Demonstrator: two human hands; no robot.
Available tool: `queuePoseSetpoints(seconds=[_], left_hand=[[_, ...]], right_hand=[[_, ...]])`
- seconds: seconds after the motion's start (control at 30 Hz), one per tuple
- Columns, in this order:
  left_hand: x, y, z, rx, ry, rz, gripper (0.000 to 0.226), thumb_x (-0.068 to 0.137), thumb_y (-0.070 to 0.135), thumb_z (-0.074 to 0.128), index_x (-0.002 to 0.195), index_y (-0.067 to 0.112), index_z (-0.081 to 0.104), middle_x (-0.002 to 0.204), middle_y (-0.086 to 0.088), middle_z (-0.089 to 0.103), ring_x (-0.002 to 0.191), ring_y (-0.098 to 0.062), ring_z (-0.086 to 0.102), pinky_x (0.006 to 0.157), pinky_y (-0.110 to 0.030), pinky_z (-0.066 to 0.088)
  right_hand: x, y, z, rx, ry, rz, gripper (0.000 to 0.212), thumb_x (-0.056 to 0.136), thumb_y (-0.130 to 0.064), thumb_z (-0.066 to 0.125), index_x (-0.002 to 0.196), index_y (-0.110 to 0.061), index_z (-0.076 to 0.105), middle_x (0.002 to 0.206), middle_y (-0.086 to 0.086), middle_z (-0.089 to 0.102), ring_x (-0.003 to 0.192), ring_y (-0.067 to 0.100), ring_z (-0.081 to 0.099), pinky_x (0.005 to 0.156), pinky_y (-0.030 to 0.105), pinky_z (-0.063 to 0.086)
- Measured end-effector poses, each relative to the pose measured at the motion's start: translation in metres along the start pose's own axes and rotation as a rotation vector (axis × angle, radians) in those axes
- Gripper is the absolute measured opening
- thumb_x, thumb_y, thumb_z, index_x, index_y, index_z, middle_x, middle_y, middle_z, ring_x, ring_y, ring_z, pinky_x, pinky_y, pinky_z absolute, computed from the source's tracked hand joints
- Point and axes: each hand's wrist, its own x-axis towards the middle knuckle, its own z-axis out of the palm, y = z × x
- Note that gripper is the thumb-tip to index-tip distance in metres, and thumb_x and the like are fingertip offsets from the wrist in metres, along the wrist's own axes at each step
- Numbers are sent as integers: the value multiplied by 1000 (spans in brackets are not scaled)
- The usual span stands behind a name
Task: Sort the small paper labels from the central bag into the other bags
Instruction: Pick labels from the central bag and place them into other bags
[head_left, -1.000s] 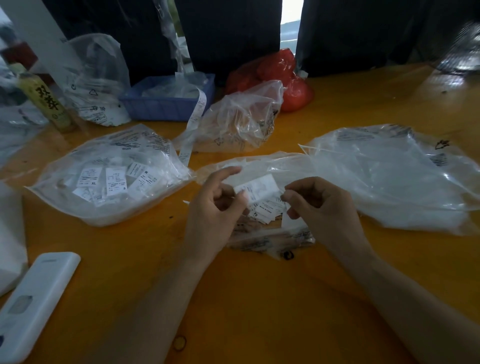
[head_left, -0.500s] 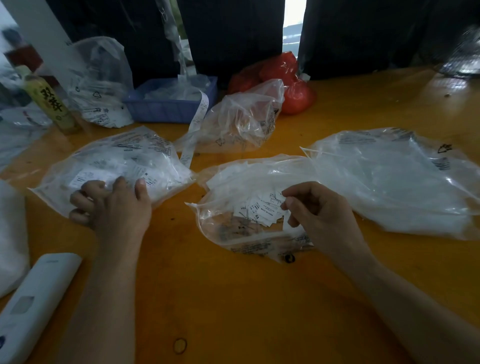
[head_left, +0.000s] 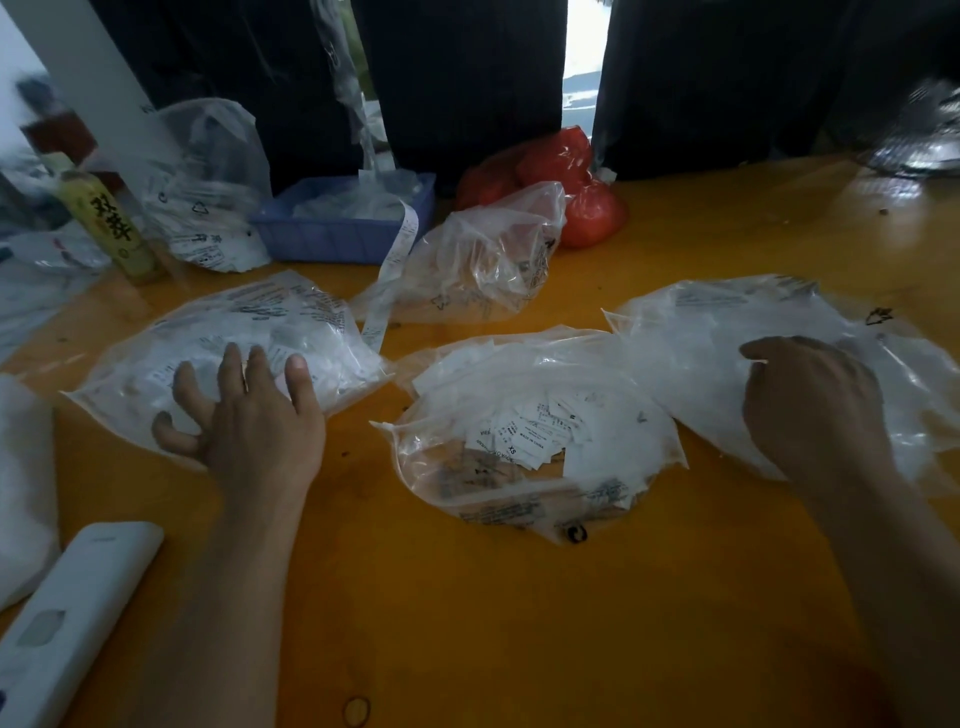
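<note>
My left hand (head_left: 254, 421) lies on the left bag (head_left: 228, 353), fingers (head_left: 257, 366) spread and fairly straight, pressing on the clear plastic with nothing held between them. My right hand (head_left: 815, 415) rests on the near edge of the right bag (head_left: 779, 332); its fingers curl under the palm, and I cannot tell whether they pinch a label or only the plastic. Between my hands the central bag (head_left: 535, 431) lies open on the orange tabletop (head_left: 519, 623), with the small paper labels (head_left: 530, 431) heaped inside it, one marked XS. Behind it a fourth clear bag (head_left: 483, 260) lies crumpled, a long label strip (head_left: 389, 275) trailing down from the blue tray (head_left: 348, 223). A red bag (head_left: 561, 187) sits behind that. At far left stand a yellow bottle (head_left: 111, 228) and another clear bag (head_left: 208, 192); a white device (head_left: 67, 623) lies near my left forearm.
</note>
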Motion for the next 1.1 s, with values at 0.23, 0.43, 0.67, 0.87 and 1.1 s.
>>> queuePoseSetpoints(seconds=[0.23, 0.43, 0.67, 0.87, 1.1], left_hand=[[-34, 40, 0, -270, 161, 348, 47, 107, 43, 36, 118, 16, 72, 132, -6, 65, 133, -31, 36, 103, -59, 30], [-52, 57, -1, -436, 109, 552, 45, 108, 38, 36, 114, 17, 75, 120, 0, 69, 125, -29, 47, 99, -50, 35], [-72, 76, -13, -852, -120, 557, 39, 105, 38, 40, 111, 19, 74, 111, 15, 68, 116, -2, 56, 101, -31, 44], [-95, 91, -18, -1110, -801, 410, 45, 98, 58, 59, 139, 40, 55, 129, 26, 67, 115, 0, 66, 94, -21, 58], [-94, 89, -8, -1120, -859, 338, 9, 97, 33, 75, 105, 36, 79, 101, 9, 80, 98, -8, 75, 85, -19, 57]], right_hand=[[8, 17, 6, -138, -88, 10, 38, 89, 8, 56, 117, -9, 75, 110, 20, 74, 97, 39, 68, 82, 43, 55], [9, 11, 5, 101, 190, 21, 16, 98, -10, 63, 101, -11, 79, 92, 11, 78, 79, 34, 69, 72, 38, 48], [-5, -21, -1, 636, 110, 56, 14, 98, -32, 65, 107, -26, 74, 90, -24, 68, 79, 0, 63, 68, 10, 44], [-38, -63, 7, 1137, -226, -47, 20, 85, -39, 69, 101, -28, 73, 85, -12, 75, 61, -3, 61, 52, 13, 47], [-53, -81, 26, 946, -309, -167, 6, 89, -34, 73, 95, -37, 73, 87, -21, 71, 79, 8, 67, 69, 26, 58]])
